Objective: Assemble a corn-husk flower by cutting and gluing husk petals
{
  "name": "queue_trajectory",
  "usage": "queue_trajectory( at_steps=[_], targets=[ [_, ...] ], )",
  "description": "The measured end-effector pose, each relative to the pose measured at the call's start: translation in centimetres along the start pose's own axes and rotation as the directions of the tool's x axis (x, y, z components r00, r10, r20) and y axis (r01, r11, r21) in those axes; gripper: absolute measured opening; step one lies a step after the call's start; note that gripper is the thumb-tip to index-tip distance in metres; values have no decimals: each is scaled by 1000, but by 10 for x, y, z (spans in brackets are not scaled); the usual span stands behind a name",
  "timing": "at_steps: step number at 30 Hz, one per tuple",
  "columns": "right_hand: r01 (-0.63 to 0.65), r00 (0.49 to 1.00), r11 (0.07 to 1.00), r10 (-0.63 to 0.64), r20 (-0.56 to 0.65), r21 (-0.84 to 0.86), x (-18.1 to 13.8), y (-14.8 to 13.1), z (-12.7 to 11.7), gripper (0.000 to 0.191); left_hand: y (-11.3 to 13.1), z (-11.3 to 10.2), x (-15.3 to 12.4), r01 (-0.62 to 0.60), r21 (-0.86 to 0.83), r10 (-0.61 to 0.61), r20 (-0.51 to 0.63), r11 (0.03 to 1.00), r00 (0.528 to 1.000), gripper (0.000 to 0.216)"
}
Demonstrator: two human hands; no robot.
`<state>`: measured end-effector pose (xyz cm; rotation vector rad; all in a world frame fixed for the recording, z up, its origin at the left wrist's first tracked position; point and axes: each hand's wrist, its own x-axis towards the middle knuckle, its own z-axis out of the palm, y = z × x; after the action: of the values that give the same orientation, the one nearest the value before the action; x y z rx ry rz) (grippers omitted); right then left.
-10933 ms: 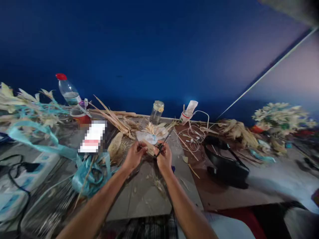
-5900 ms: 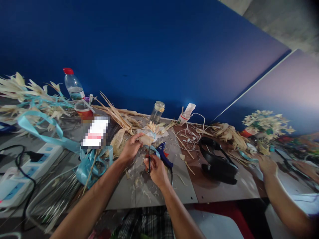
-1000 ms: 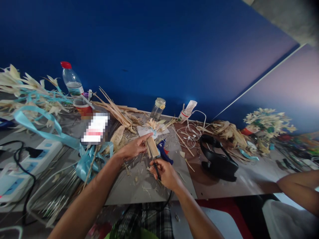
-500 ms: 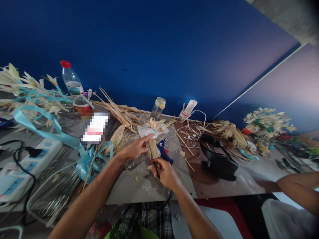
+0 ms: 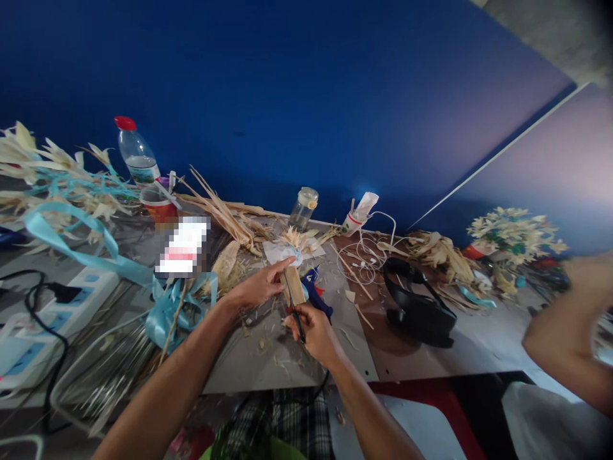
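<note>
My left hand (image 5: 258,289) pinches the far end of a flat tan strip of dried husk (image 5: 294,285) above the table (image 5: 268,358). My right hand (image 5: 313,329) is closed round the handles of black scissors (image 5: 293,308), whose thin blades run up along the strip. A blue glue gun (image 5: 316,299) lies just right of the strip, partly behind my right hand. A small husk flower on a pale patch (image 5: 293,249) lies just beyond my left fingers.
Around lie light-blue ribbon (image 5: 158,300), dried husk bundles (image 5: 225,223), a water bottle (image 5: 136,160), a red cup (image 5: 158,206), a glass jar (image 5: 302,207), white earphone cable (image 5: 368,259), a black headset (image 5: 419,306) and a power strip (image 5: 57,319). Another person's arm (image 5: 569,332) reaches in at right.
My right hand has slid the scissors a little farther up the strip. The other person's arm at the right has lifted and swung up into view.
</note>
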<state>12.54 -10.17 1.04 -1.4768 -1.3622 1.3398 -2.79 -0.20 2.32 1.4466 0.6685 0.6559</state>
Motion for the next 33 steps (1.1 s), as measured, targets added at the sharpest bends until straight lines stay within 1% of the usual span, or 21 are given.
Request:
queue_trajectory(
  at_steps=[4, 8, 11, 14, 16, 17, 18, 19, 21, 22, 25, 27, 30, 33],
  targets=[
    [-11, 1000, 999, 11, -7, 44, -1, -2, 0, 40, -2, 0, 2, 1, -15, -1, -2, 1000, 1000, 76],
    [-16, 999, 999, 17, -31, 31, -3, -6, 0, 41, -3, 1, 2, -7, -58, 6, -6, 998, 1000, 78],
    [-7, 1000, 999, 8, -29, 32, -3, -6, 0, 40, -1, 1, 0, 9, -52, -10, -19, 999, 1000, 76],
    [-15, 999, 996, 19, -46, 87, -2, -4, -2, 41, 0, 0, 0, 21, -81, -23, -32, 997, 999, 74],
    [-19, 998, 994, 25, -49, 111, 0, -3, -4, 42, -2, -1, 1, 25, -110, -33, -68, 994, 997, 74],
    [-23, 999, 994, 28, -45, 111, 1, -3, -5, 42, -4, -2, 2, 27, -123, -39, -100, 992, 994, 74],
    [-26, 999, 995, 30, -37, 101, 2, -3, -5, 41, -7, -3, 3, 28, -128, -48, -158, 991, 986, 73],
    [-23, 999, 996, 26, -28, 82, 4, -4, -6, 40, -10, -5, 4, 12, -147, -46, -231, 989, 972, 70],
    [-14, 1000, 999, 15, -21, 35, 8, -6, -7, 38, -15, -8, 6, -30, -199, -38, -331, 979, 943, 63],
    [-13, 1000, 1000, 13, -21, 12, 11, -8, -7, 38, -17, -10, 6, -47, -243, -47, -367, 969, 929, 56],
    [-31, 999, 997, 29, -27, -73, 22, -14, -6, 38, -17, -16, 7, -43, -354, -120, -425, 934, 897, 30],
    [-24, 999, 981, 15, -48, -192, 29, -21, -5, 36, -16, -18, 8, -62, -408, -148, -463, 911, 874, 20],
    [-45, 997, 918, 15, -80, -395, 37, -32, -4, 36, -15, -22, 9, -124, -460, -157, -525, 879, 836, 18],
    [-66, 998, 837, 55, -36, -543, 42, -43, 1, 38, -16, -24, 10, -179, -455, -152, -600, 872, 785, 19]
  ],
)
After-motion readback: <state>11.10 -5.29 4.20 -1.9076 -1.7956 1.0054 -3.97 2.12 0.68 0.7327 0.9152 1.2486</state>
